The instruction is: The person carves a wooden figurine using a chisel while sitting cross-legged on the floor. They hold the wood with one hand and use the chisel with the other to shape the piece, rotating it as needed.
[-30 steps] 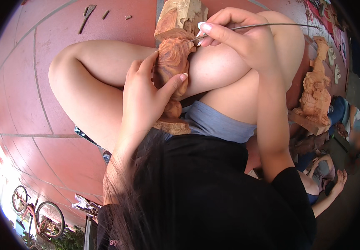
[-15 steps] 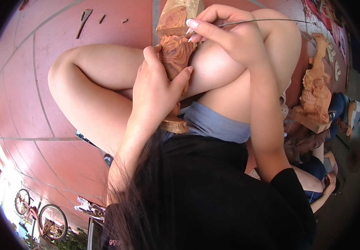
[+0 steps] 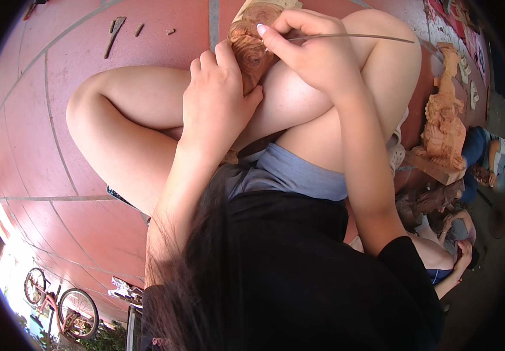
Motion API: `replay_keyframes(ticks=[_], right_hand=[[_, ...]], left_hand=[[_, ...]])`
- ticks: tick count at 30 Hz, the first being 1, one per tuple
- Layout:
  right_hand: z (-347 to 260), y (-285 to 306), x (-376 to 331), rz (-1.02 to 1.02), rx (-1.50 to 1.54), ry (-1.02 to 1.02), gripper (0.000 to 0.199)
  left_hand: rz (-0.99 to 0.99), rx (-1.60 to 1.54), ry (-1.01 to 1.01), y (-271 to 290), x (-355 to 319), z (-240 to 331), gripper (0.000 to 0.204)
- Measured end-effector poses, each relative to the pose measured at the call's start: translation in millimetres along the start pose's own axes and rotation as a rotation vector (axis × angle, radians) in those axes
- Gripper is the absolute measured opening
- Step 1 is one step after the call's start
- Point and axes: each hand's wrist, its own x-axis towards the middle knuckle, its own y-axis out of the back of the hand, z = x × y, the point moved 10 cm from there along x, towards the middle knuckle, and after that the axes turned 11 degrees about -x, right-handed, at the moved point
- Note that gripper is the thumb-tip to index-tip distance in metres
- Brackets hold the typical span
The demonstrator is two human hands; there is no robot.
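A carved wooden figure point(image 3: 252, 63) with swirling brown grain lies between my bent legs, its pale uncarved end farthest from me. My left hand point(image 3: 214, 96) is wrapped over its near left side, thumb and fingers gripping it. In my right hand point(image 3: 314, 50) is a long, thin, brownish rod-like tool point(image 3: 363, 36), pinched between thumb and fingers. The tool's tail sticks out to the right above my knee. Its working tip is hidden at my fingertips, close to the wood, so I cannot tell whether it touches. My left hand and wrist hide most of the carving's near end.
On the red tiled floor point(image 3: 106, 140), a hammer-shaped tool point(image 3: 114, 36) and small pieces lie at far left. A tall carved wooden sculpture point(image 3: 441, 120) stands on a base at right. Other people sit beyond it, one with a visible hand point(image 3: 464, 254). A bicycle point(image 3: 59, 307) stands at lower left.
The carving has tilted and shifted slightly away and to the right, with my left hand moving up along it. My right hand and the thin tool have moved a little left.
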Motion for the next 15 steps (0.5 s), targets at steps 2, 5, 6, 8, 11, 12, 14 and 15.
replay_keyframes(ticks=[2,5,6,8,11,12,14,15], right_hand=[[2,2,-2,-0.005,-0.068,-0.018,0.024],[4,-1,-5,-0.085,-0.123,-0.068,0.023],[0,-1,-6,-0.120,-0.146,-0.061,0.023],[-6,-1,-8,-0.189,-0.192,-0.047,0.023],[7,-1,-14,-0.089,0.021,-0.065,0.027],[7,-1,-15,-0.097,-0.017,-0.068,0.026],[2,0,-16,-0.111,-0.095,-0.075,0.024],[-2,2,-16,-0.097,-0.149,-0.060,0.023]], left_hand=[[0.023,0.011,-0.005,-3,-2,-4,0.077],[0.065,0.042,-0.047,-3,-5,-8,0.081],[0.063,0.029,-0.036,-2,-7,-10,0.081],[0.048,-0.011,-0.015,-2,-8,-15,0.081],[0.026,-0.085,0.001,-4,-7,-22,0.081],[0.030,-0.106,-0.003,-3,-7,-23,0.081],[0.039,-0.126,-0.014,-3,-7,-24,0.080],[0.043,-0.124,-0.019,-3,-7,-24,0.080]])
